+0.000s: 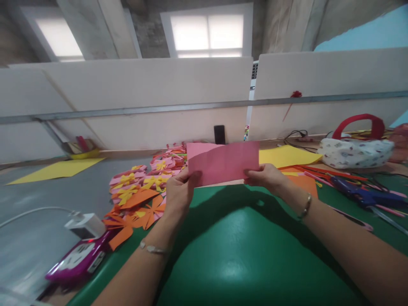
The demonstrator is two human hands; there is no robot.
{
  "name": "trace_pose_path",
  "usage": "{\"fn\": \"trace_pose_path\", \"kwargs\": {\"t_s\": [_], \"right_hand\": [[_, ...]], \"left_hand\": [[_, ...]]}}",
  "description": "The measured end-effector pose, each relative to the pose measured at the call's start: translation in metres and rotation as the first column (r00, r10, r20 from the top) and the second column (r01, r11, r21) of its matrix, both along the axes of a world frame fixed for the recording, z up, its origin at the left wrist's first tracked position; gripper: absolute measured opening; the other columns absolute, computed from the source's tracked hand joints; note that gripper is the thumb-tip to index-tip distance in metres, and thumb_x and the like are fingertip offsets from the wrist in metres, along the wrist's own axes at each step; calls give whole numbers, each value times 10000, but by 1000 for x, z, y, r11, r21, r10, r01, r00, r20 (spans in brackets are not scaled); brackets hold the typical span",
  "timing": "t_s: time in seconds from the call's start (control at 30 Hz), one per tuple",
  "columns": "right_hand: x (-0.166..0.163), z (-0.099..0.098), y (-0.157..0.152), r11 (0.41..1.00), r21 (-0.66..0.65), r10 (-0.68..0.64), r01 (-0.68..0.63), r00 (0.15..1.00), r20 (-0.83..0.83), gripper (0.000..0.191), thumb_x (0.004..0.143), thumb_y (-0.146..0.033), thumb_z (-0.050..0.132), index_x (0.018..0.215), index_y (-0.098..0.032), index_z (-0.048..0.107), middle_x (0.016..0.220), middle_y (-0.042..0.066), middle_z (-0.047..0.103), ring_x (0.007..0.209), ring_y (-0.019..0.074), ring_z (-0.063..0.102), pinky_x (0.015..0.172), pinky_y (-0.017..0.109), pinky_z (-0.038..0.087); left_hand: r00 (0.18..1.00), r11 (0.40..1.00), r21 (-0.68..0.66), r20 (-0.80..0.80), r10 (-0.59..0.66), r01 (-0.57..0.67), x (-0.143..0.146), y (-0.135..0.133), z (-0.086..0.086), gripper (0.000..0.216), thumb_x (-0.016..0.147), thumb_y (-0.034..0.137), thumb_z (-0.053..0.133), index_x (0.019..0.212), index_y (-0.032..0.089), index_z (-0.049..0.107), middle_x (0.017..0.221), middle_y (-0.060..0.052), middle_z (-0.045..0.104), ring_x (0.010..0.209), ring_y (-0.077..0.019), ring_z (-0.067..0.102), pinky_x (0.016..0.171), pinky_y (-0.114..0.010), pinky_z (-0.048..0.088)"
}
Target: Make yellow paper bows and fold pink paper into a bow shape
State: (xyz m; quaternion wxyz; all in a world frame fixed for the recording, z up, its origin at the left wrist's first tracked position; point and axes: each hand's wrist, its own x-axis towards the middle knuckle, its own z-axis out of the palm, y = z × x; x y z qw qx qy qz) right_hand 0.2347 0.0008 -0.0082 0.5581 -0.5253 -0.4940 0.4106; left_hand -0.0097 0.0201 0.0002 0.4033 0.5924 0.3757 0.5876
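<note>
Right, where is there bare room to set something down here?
The green mat below the pink paper, held by the left hand and right hand, has the widest bare patch. The grey surface between the left yellow sheet, white cable and paper flowers is bare too. Crowded: those flowers, and the right side around the blue glue gun.

A window (208, 40) at top centre and a second window (57, 36) at upper left burn out to near white, leaving the concrete wall (148, 32) between them dim. Below, light is soft and moderate; the pink paper (229, 163) at centre looks evenly lit. A dark, soft-edged shadow arches over the green mat (197, 263), with pale glare at lower centre. Wide-angle distortion stretches the sides, and the blue tool (358, 191) at right looks blurred.
</note>
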Motion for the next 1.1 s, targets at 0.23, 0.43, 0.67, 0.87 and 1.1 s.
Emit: {"fn": "trace_pose_path", "kwargs": {"t_s": [0.23,0.43,0.67,0.87,1.1], "right_hand": [[9,13,3,966,214,-134,143,989,-58,853,503,-366,826,1257,-177,474,1003,90,656,888,206,633,790,350,511],[7,19,-4,971,225,-80,82,997,-17,432,524,-348,801,870,-129,663,776,52,672,672,164,608,634,308,502],[0,25,-11,961,276,-79,9,967,242,223,577,-327,756,645,-133,670,566,-12,586,542,102,496,500,232,392],[4,25,-11,966,257,-90,23,963,254,231,604,-357,727,649,-137,674,547,-13,580,517,102,485,483,239,382],[4,27,-12,957,288,-139,34,925,354,217,646,-352,687,734,-156,718,639,22,664,581,135,547,524,252,416]], "left_hand": [[990,997,82,-137,16,-5,1,0,-2,215,658,282,670,830,171,734,725,-6,664,667,-148,559,587,-245,451],[999,999,2,0,-53,53,5,-8,9,746,603,272,730,1291,172,461,762,-12,682,671,-144,614,609,-246,485],[1000,994,-110,-9,9,-10,1,-8,15,277,558,361,771,688,145,657,565,38,603,505,-71,501,478,-170,384],[998,993,-103,-48,45,-50,-1,-7,13,273,558,377,764,647,140,662,529,48,570,472,-57,437,445,-173,327],[976,996,-78,-214,-47,31,-8,-2,15,376,586,383,744,872,156,653,709,-11,660,596,-120,548,525,-217,418]]}}
